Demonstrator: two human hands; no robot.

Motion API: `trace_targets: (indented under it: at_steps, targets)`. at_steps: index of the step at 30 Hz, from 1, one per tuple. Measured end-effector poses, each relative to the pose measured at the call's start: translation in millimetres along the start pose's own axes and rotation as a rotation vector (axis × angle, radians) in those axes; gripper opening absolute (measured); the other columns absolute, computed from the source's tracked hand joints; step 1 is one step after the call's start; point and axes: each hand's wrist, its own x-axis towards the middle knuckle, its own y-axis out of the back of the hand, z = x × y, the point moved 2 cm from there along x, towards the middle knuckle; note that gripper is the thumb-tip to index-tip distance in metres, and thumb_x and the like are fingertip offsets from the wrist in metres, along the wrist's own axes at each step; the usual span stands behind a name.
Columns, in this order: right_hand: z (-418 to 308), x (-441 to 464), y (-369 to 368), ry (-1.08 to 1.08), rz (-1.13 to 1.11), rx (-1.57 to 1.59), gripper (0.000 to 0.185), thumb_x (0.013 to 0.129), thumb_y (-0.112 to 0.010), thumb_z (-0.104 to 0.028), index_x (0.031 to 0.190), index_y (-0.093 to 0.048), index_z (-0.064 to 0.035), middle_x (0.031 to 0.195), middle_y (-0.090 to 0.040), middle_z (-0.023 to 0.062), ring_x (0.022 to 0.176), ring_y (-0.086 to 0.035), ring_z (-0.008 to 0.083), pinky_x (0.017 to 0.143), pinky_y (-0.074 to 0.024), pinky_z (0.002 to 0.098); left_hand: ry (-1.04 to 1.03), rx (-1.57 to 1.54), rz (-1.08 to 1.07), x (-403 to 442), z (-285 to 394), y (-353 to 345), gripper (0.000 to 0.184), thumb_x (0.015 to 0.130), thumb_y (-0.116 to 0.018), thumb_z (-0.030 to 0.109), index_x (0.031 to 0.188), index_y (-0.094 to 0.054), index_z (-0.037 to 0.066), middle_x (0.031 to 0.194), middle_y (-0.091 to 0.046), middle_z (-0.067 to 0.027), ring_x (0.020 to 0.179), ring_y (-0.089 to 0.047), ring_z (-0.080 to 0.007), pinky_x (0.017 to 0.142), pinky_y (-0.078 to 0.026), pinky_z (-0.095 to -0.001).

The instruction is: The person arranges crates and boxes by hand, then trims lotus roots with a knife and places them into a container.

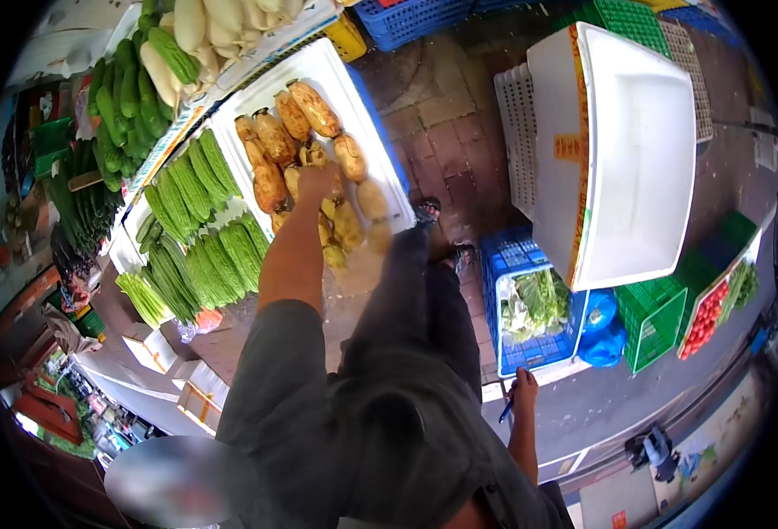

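My left hand (318, 182) reaches down into a white foam tray (378, 132) and is closed on a lotus root (313, 155) among several others; its fingertips are partly hidden. The lotus roots (274, 138) are brown and stubby, lying side by side. Those nearest my leg look pale and blurred. Low at my right side, my right hand (524, 390) is closed round a slim blue pen-like object (506, 411) that points downward.
Green ridged gourds (217, 251) lie left of the tray, with cucumbers (124, 93) and white radishes (221, 26) beyond. A large white foam box (640, 159) stands on the right. Below it are a blue crate (534, 357) with leafy greens, and a green crate (653, 326).
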Motion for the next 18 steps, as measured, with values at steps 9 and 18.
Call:
trace_targets:
  at_steps: [9, 18]
  targets:
    - [5, -7, -3, 0.033, 0.022, 0.02, 0.029, 0.09, -0.067, -0.03, 0.101, -0.064, -0.0037, 0.066, -0.051, 0.0011, 0.049, -0.051, 0.0116, 0.045, -0.0503, 0.0292, 0.081, -0.221, 0.39, -108, 94, 43, 0.092, 0.088, -0.063, 0.059, 0.145, -0.034, -0.006, 0.142, -0.046, -0.0306, 0.128, -0.049, -0.0446, 0.105, -0.041, -0.049]
    - [3, 24, 27, 0.054, 0.021, 0.21, 0.034, 0.088, -0.07, -0.03, 0.108, -0.064, -0.0029, 0.073, -0.055, 0.0046, 0.054, -0.054, 0.0136, 0.049, -0.0536, 0.0321, -0.475, -0.74, 0.154, -197, 260, 3, 0.033, 0.09, -0.072, 0.022, 0.112, -0.061, 0.001, 0.099, -0.062, -0.0068, 0.09, -0.06, -0.0119, 0.074, -0.051, -0.0244]
